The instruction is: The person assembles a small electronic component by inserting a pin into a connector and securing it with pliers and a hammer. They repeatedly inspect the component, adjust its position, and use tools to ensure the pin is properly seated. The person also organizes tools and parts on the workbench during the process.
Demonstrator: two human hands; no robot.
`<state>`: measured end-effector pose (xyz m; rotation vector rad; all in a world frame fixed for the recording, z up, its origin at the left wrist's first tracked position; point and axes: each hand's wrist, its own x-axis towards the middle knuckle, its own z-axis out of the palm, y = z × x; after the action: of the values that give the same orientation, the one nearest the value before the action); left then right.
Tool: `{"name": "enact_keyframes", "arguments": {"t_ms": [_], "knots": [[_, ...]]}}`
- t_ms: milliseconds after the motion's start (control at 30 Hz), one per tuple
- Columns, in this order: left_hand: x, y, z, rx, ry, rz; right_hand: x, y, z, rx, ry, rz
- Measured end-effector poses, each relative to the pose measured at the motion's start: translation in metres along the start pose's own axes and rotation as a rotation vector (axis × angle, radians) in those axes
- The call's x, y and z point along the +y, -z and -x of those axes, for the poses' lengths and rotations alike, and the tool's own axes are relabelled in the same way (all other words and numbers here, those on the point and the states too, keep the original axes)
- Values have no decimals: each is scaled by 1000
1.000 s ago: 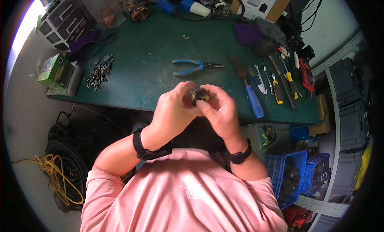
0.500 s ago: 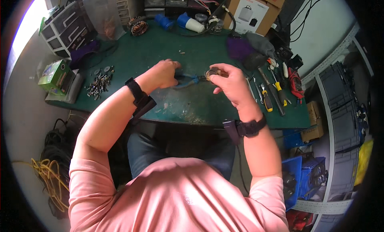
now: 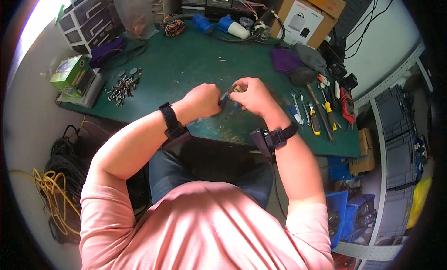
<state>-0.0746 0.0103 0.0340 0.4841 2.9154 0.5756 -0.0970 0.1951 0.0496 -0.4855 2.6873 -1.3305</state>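
Note:
My left hand [image 3: 203, 99] is closed in a fist over the bench, around blue-handled pliers [image 3: 225, 100]; much of the tool is hidden by the fingers. Close by on its right, my right hand [image 3: 255, 97] pinches a small brownish, brass-coloured part [image 3: 238, 89] between thumb and fingers. The pliers' head meets this part or lies right against it; which of the two I cannot tell. Both hands are above the near half of the green bench top [image 3: 186, 60].
Loose screws [image 3: 123, 88] lie in a pile at left, by a green box [image 3: 71, 77]. Screwdrivers [image 3: 314, 123], a hammer [image 3: 320, 104] and a red meter [image 3: 347, 105] lie at right. A copper-wound coil [image 3: 173, 27], blue plugs [image 3: 233, 27] and a cardboard box [image 3: 298, 18] stand behind.
My hands have come closer together, and the left has turned into a tighter fist. The pliers' handles, stretched sideways before, now slant between the hands. The whole view has shifted slightly.

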Motion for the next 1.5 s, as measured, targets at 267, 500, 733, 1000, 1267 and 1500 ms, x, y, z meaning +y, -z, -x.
{"name": "enact_keyframes", "arguments": {"t_ms": [267,500,733,1000,1267,1500], "knots": [[13,3,3,-28,133,61,14,-13,1,57,45,197],[3,-2,-7,24,146,32,11,-13,1,4,48,218],[8,-5,-6,-33,194,58,14,-25,9,175,148,316],[11,-6,3,58,122,25,15,-25,11,180,151,333],[16,7,13,23,96,35,9,5,13,-15,224,296],[11,-7,8,63,91,27,7,18,-13,-369,344,450]]}}
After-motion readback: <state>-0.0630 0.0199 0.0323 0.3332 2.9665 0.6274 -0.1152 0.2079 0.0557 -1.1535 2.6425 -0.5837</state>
